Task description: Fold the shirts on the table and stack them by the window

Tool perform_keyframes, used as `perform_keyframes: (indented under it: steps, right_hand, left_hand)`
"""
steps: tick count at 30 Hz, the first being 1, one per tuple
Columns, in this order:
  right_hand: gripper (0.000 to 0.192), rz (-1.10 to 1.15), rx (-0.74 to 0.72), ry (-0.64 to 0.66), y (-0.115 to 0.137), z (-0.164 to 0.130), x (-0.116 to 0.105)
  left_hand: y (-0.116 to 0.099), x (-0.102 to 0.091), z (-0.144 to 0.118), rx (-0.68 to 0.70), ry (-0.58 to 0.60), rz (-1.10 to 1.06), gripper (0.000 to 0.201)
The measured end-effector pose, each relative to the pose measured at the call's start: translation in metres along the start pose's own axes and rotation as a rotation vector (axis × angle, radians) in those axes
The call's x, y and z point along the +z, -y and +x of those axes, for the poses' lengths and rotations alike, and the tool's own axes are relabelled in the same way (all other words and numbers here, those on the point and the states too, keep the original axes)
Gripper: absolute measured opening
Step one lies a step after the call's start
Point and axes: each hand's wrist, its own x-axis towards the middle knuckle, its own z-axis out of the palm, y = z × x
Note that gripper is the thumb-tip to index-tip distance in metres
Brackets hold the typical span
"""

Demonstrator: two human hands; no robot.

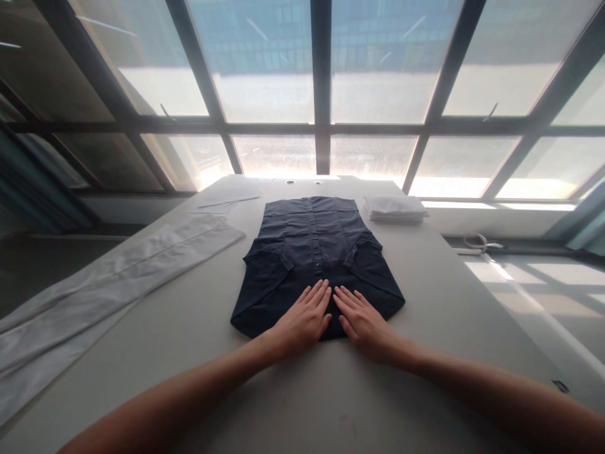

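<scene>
Two hands are lying flat on a dark blue shirt (312, 233). The left hand (304, 320) and the right hand (366, 321) are pressing or resting there with palms down; I cannot tell how hard they are pushing. Their fingers are pointing away from the person and leaning toward each other, with a small gap showing between the two hands. Both hands are spreading out flat and are not gripping anything.

The shirt is lying in the middle of a white table (435, 296), and the hands are touching the part closest to the person. A strip is running down the middle of the shirt, and little wrinkles are showing across its far part. Some cloth is sticking out a bit on both sides.

On the left, a long pale cloth (123, 277) is stretching along the table, well apart from the left hand. Thin white sheets (229, 193) are lying farther back. On the right, a folded white cloth (396, 208) is sitting near the shirt's far end. Behind the table, big windows (269, 94) are letting bright light in.
</scene>
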Motion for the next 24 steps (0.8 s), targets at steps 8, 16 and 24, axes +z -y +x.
perform_keyframes:
  steps: [8, 16, 24]
  right_hand:
    - [0.07, -0.127, -0.176, -0.058, -0.003, -0.008, 0.008]
    - [0.074, -0.114, -0.161, -0.023, -0.01, -0.012, 0.003]
    - [0.061, -0.098, -0.082, -0.055, 0.003, -0.01, -0.005]
  left_hand:
    - [0.006, 0.01, -0.007, 0.117, 0.005, -0.033, 0.078]
    - [0.004, 0.006, -0.007, 0.087, 0.056, -0.058, 0.086]
    - [0.007, 0.006, -0.009, 0.13, 0.04, -0.084, 0.091]
